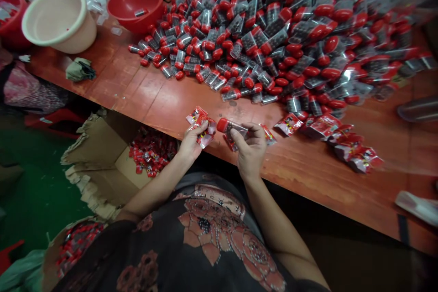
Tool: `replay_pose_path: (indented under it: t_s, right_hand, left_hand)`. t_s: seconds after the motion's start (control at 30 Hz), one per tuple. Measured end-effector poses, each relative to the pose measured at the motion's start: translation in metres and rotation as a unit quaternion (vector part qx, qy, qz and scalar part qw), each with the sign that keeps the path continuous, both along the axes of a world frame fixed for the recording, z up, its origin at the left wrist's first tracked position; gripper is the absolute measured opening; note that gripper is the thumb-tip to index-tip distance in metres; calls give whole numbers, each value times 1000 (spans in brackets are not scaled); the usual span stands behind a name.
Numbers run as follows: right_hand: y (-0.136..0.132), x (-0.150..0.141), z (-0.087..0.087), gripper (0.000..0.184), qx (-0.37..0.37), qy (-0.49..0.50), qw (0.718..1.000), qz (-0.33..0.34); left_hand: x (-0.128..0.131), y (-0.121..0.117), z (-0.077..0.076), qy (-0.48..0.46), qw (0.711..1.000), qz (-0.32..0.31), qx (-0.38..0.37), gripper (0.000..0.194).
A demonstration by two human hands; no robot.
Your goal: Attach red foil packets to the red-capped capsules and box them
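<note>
My left hand (192, 141) is closed on a few red printed plastic sleeves (205, 134), the thumb pressed over them. In my right hand (252, 146) a clear plastic tube (236, 128) with a red cap (222, 124) is gripped between thumb and fingers, its cap pointing left toward the sleeves. The tube's contents look dark. Bits of red printed film (268, 134) show behind and below the right hand; whether it holds them I cannot tell. Both hands are just above the table's front edge, a small gap between them.
A big heap of red-capped tubes (253, 45) covers the back of the red table (160, 96). Red printed packets (352, 146) lie at right. A cream basin (58, 18) and red bowl (135, 7) stand back left. Below left, a cardboard box (99, 146) holds red pieces (152, 153).
</note>
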State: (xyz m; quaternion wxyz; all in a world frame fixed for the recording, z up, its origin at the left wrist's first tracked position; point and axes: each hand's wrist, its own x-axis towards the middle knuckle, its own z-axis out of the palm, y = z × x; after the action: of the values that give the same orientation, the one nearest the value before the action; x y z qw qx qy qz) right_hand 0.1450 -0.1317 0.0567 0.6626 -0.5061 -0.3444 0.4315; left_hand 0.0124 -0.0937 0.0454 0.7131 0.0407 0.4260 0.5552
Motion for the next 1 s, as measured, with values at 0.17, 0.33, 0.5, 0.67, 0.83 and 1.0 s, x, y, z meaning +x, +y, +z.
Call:
replay_pose_path:
  t_s: [0.17,0.33,0.5,0.67,0.83,1.0]
  right_hand:
    - [-6,-5,1,27,1,-3,1000,-7]
    - [-13,-6,0,29,-31,15,999,19]
    - [-17,-3,-5,29,-53,13,997,50]
    - [-17,0,-2,30,-66,19,996,54]
    - [-15,5,0,28,-84,43,994,52]
    - [-14,9,-2,25,-80,28,993,77]
  left_hand:
    - [5,-4,1,18,1000,2,21,16]
    - [7,-4,5,51,997,21,49,26]
    - [8,-5,17,79,995,16,65,32]
    - [7,-7,22,106,990,4,95,34]
    - [3,-7,22,158,982,0,108,37]
    - [0,-8,27,177,979,-14,102,36]
